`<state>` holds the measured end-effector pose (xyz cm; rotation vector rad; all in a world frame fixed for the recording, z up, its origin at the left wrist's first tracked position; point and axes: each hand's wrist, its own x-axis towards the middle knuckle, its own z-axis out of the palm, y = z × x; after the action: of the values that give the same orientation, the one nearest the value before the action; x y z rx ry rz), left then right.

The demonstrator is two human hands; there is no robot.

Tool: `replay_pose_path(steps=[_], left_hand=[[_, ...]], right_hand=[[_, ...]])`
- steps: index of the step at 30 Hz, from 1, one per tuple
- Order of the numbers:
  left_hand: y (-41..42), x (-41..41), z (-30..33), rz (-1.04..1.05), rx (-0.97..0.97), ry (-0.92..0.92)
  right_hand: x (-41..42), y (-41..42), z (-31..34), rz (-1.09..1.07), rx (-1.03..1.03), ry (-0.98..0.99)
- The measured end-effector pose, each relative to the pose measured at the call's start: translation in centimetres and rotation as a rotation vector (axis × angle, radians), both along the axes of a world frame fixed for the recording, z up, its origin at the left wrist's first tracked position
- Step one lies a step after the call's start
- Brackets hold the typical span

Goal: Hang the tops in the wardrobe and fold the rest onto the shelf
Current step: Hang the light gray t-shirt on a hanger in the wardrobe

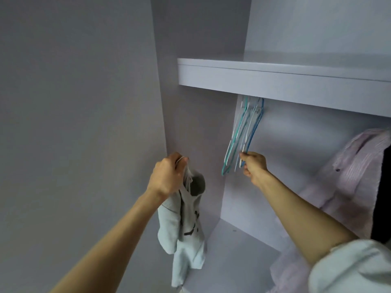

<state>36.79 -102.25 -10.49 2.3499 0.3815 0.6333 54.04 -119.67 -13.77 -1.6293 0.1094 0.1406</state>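
Note:
My left hand grips a pale mint top by its neckline, and the garment hangs down in front of the wardrobe's left wall. Dark markings show on its front. My right hand reaches into the wardrobe and pinches the lower end of a blue hanger. That hanger is one of several thin blue, teal and white hangers bunched together under the shelf. The rail that carries them is hidden behind the shelf's front edge.
A pink striped shirt hangs at the right of the wardrobe, with a dark garment beside it at the frame edge. The wardrobe floor lies below. A plain wall fills the left.

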Motion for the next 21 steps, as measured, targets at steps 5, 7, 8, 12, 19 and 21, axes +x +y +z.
replay_pose_path(steps=[5,7,8,12,19,21], left_hand=[[-0.6,0.1,-0.4,-0.022,-0.002,0.039],[-1.2,0.3,-0.6,-0.033,-0.009,0.057],[-1.4,0.4,-0.8,-0.038,-0.010,0.071],[-2.5,0.8,-1.4,-0.082,-0.015,0.122],[-4.8,0.9,-2.1,-0.146,-0.041,0.144],[-5.5,0.6,-2.6,-0.165,-0.065,0.148]], right_hand=[[-0.8,-0.7,0.6,-0.061,0.077,-0.069],[-0.9,-1.3,1.4,-0.115,0.090,-0.092],[-1.0,-1.6,1.7,-0.135,0.097,-0.099],[-1.5,-3.1,2.0,-0.167,0.129,-0.106],[-3.9,-6.6,1.4,-0.166,0.222,-0.093],[-5.6,-7.7,0.1,-0.120,0.217,-0.065]])
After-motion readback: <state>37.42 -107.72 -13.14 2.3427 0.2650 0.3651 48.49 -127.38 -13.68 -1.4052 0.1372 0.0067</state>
